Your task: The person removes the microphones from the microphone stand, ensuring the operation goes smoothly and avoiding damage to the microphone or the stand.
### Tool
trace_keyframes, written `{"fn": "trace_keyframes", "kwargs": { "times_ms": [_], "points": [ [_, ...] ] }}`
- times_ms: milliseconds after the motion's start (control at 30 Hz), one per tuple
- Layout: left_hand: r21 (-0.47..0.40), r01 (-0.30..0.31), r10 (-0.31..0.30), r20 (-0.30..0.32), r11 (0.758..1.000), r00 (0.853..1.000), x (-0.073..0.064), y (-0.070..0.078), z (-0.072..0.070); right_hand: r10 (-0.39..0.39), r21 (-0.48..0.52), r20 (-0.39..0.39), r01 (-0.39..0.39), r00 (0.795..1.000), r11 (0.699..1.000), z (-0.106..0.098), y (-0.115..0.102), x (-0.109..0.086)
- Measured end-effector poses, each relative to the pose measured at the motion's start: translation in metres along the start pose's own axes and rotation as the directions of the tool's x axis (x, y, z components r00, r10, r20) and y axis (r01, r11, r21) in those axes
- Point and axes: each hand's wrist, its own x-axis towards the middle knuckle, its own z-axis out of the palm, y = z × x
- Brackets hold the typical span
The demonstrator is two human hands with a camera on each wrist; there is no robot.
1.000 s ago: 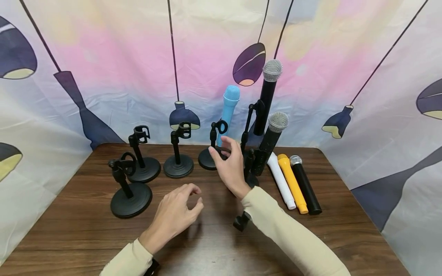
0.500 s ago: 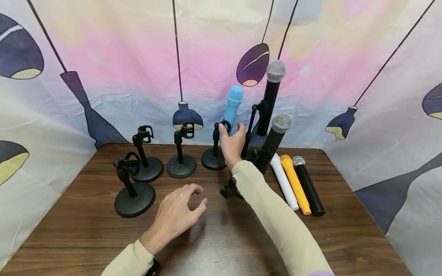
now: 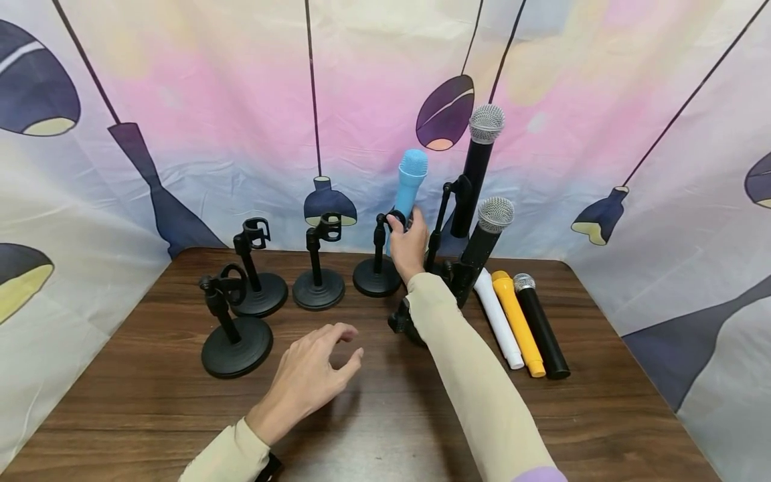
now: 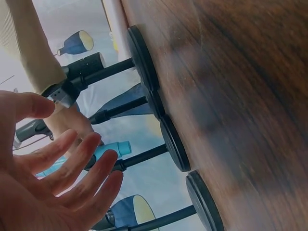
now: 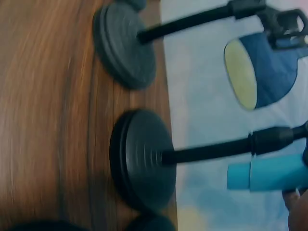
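Blue microphone [image 3: 409, 182] | clipped in black stand [image 3: 377, 270] | right hand [image 3: 409, 249] gripping it

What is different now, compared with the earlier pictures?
The right hand has moved forward to the blue microphone; its thumb and fingers are now on either side of it, though a firm grip is hard to confirm. The left hand stayed in place, holding nothing, and the blue microphone stayed in its stand.

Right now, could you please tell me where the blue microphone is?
In the head view, the blue microphone is right of centre, by a black stand, with the right hand at its handle.
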Motion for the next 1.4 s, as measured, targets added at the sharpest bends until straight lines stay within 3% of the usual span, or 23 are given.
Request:
{"fn": "trace_keyframes", "kwargs": {
  "times_ms": [167, 433, 733, 1033, 1400],
  "points": [
    [-0.001, 0.001, -0.001, 0.002, 1.000, 1.000, 0.001, 0.001, 0.001, -0.052, -0.047, 0.021, 0.053, 0.998, 0.997, -0.004, 0.003, 0.002],
    [-0.014, -0.015, 0.015, 0.014, 1.000, 1.000, 0.003, 0.000, 0.003, -0.060, -0.104, 0.033, 0.064, 0.998, 0.993, -0.007, 0.000, -0.005],
    [-0.131, -0.060, 0.059, -0.006, 0.990, 0.998, 0.013, -0.010, -0.004, -0.118, -0.122, 0.050, 0.123, 0.992, 0.985, -0.013, -0.002, -0.019],
    [-0.203, -0.059, 0.059, -0.009, 0.977, 0.998, 0.034, -0.006, -0.011, -0.134, -0.118, 0.083, 0.143, 0.988, 0.983, -0.024, -0.008, -0.039],
    [-0.300, -0.060, 0.053, -0.032, 0.952, 0.998, 0.062, 0.005, -0.009, -0.173, -0.126, 0.133, 0.190, 0.976, 0.974, -0.037, -0.015, -0.066]
  ]
}}
